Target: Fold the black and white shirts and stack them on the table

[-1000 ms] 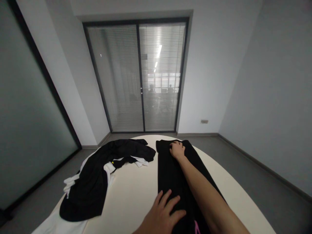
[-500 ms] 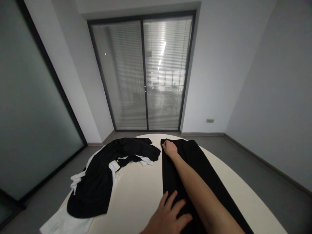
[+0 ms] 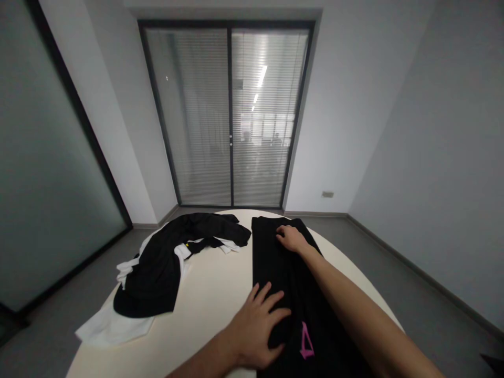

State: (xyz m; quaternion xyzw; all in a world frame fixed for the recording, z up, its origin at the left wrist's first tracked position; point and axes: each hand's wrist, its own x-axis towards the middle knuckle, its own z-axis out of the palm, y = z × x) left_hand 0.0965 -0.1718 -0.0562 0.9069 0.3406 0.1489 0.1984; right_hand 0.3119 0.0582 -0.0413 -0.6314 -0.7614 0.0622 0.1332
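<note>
A long black garment (image 3: 271,257) lies flat on the right part of the round white table (image 3: 214,304). Its exact kind is not plain; a pink printed mark (image 3: 306,341) shows near its close end. My left hand (image 3: 262,325) rests palm down over its left edge with the fingers spread. Farther off, near the garment's far end, my right hand (image 3: 292,239) lies on the cloth, fingers somewhat bent and apart, gripping no fold that I can see. My right forearm crosses above the garment's right side and hides part of it.
Left on the table is a loose pile of black clothing (image 3: 157,273) with white clothing (image 3: 114,328) under it. Beyond the table stand a glass door with blinds (image 3: 192,131) and white walls. A frosted glass panel (image 3: 47,173) is at the left.
My right hand has let go of the garment's far left corner and moved right across the cloth. My left hand lies farther forward. The pink mark has come into view.
</note>
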